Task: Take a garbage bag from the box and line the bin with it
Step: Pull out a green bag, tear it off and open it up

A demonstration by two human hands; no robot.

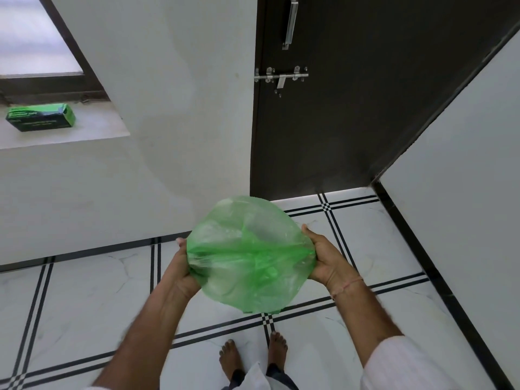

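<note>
Both hands, left (180,273) and right (327,258), grip green garbage bag (250,254) stretched between them; box (40,117) on sill

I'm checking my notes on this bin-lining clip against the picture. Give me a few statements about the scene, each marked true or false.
1. Both hands hold the green bag. True: the left hand and right hand grip opposite edges.
2. The bag box lies on the floor. False: it sits on the window ledge.
3. The bag is already in a bin. False: no bin is in view; the bag is held in the air above the floor.
4. The dark door has a metal bolt. True.
5. The person wears shoes. False: the feet are bare.
</note>
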